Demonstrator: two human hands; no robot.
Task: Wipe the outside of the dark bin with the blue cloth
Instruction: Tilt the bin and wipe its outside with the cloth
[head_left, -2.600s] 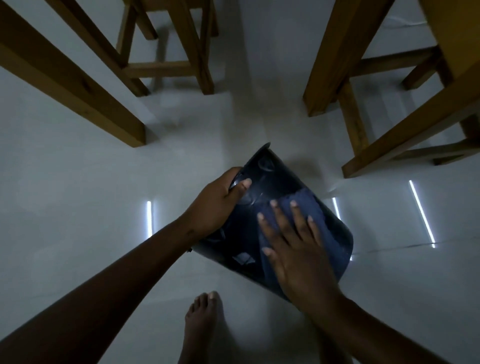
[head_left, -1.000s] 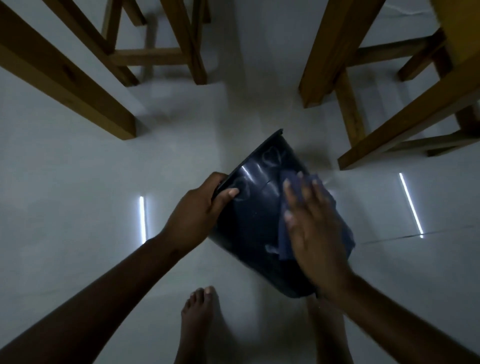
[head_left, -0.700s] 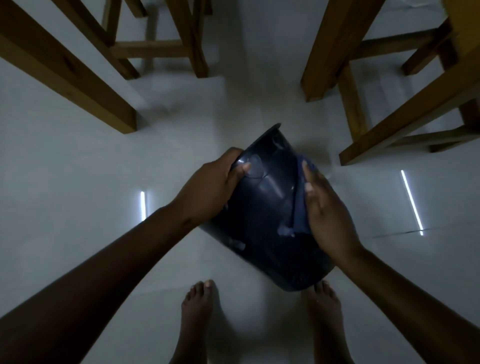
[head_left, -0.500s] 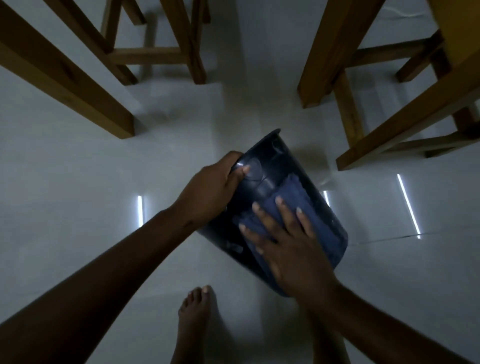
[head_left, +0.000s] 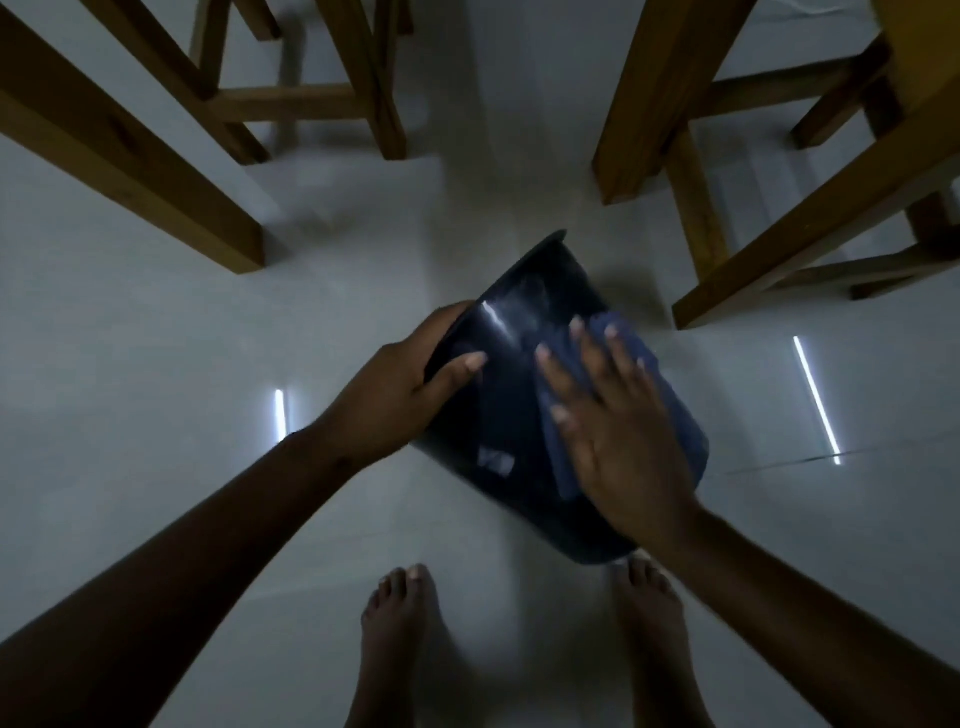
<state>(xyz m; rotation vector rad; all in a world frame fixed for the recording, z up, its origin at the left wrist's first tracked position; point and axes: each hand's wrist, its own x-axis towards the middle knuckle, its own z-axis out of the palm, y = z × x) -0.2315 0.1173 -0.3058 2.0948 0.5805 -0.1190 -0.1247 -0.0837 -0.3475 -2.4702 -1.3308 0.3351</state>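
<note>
Right fingers (head_left: 589, 358): spread apart and flat; your right hand (head_left: 618, 441) presses the blue cloth (head_left: 631, 348) against the bin's side wall.
Left fingers: curled together over the rim; your left hand (head_left: 400, 395) clamps the dark bin (head_left: 511, 415), thumb lying on the outer wall.
Dark bin: tilted, rim pointing up and away from you, base toward your feet; whether the base touches the floor (head_left: 156, 364) cannot be told.
Blue cloth: on the bin's upper right side, partly covered by your palm.
Bare feet (head_left: 397, 639): on the floor just below the bin.
Wooden furniture legs (head_left: 130, 150): standing beyond, left and right.
</note>
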